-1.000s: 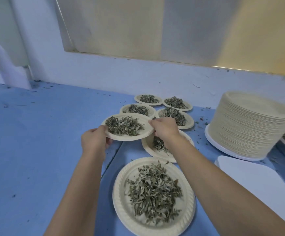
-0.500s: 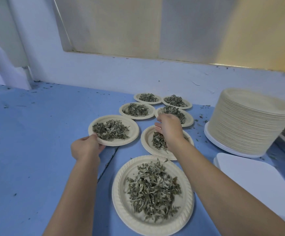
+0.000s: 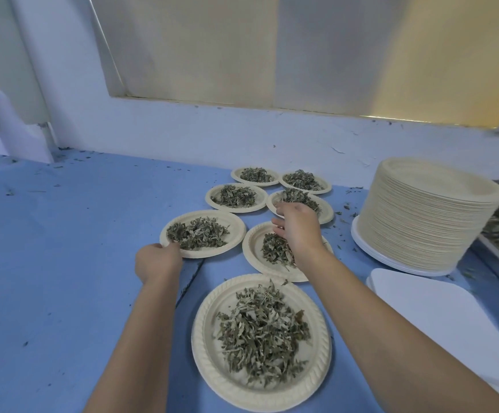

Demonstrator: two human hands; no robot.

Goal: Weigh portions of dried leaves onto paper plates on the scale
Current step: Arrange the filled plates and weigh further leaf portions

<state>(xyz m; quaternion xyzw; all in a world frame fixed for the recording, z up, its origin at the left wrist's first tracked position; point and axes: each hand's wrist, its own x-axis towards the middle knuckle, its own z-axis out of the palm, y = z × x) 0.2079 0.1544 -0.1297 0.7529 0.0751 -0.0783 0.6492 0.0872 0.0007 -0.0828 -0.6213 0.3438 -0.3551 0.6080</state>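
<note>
left grip [image 3: 159, 261] pinches rim of left plate [image 3: 237, 234]; right grip [image 3: 298, 231] released above neighbouring plate [image 3: 250, 252]

— Where does the view look from?
— From the person's head, forward and down over the blue table [image 3: 63, 263], facing the far wall [image 3: 182, 135].
— How near is it?
— Close. The nearest paper plate [image 3: 202, 338] lies just below the lens, and the wide angle takes in the table's left and right.
</note>
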